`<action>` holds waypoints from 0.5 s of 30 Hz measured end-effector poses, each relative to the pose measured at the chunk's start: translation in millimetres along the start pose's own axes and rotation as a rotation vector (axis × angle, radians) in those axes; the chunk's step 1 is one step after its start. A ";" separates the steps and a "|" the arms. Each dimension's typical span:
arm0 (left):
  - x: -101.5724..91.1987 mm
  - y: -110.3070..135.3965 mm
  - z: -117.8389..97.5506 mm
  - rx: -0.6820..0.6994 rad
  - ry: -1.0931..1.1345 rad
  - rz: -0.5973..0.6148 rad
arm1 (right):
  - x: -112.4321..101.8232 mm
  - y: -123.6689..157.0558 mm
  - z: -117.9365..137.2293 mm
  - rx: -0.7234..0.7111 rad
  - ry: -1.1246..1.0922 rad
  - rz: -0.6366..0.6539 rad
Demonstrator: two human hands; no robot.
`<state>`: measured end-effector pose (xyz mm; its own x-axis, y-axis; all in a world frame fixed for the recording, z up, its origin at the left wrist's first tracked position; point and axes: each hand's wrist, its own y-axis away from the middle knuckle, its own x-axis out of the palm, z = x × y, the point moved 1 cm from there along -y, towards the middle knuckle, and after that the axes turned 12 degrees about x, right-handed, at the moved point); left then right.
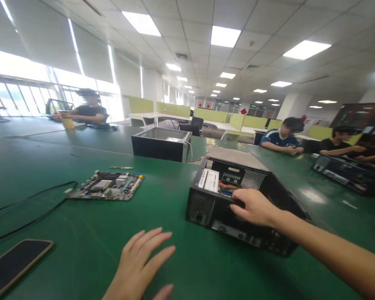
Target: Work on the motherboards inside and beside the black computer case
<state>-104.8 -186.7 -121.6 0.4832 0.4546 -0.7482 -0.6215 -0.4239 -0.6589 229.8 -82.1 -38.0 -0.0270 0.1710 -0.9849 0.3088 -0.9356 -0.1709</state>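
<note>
We take 12 o'clock as straight ahead across the green table. The computer case is at 2 o'clock from our left hand, its open side facing up. We cannot tell whether its base sits flat.

Our right hand is the nearer of the 2: it grips the near rim, thumb against the outer face, fingers over the edge. Our left hand holds nothing; its fingers are spread wide above the table, apart from the case.

The near panel of the case runs from 10 to 4 o'clock; owing to foreshortening, we cannot tell whether this is the long axis. Inside, we note a power unit towards 10 o'clock, with wires beside it.

From our left hand, a circuit board lies at 11 o'clock and a phone at 9 o'clock.
</note>
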 end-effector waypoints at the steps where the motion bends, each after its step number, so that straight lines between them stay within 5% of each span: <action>1: -11.3 -17.8 3.1 0.027 0.000 -0.067 | -3.1 17.3 12.5 -0.038 -0.013 0.009; 4: -36.0 -79.1 17.6 0.173 0.052 -0.162 | -21.8 57.0 44.3 -0.180 -0.037 0.116; 8: -39.8 -160.5 29.5 0.248 0.156 -0.083 | -53.7 70.6 73.8 -0.318 -0.185 0.450; 12: -3.5 -225.9 20.9 0.159 0.055 0.139 | -52.7 30.7 67.1 -0.185 -0.460 0.764; 15: 47.8 -251.8 17.7 0.136 0.023 0.338 | -22.2 -17.0 39.7 -0.060 -0.246 0.673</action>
<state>63.9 -44.3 9.9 0.2490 0.2883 -0.9246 -0.8239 -0.4387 -0.3587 187.4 -82.2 -14.3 -0.0234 -0.5177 -0.8552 0.3855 -0.7940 0.4701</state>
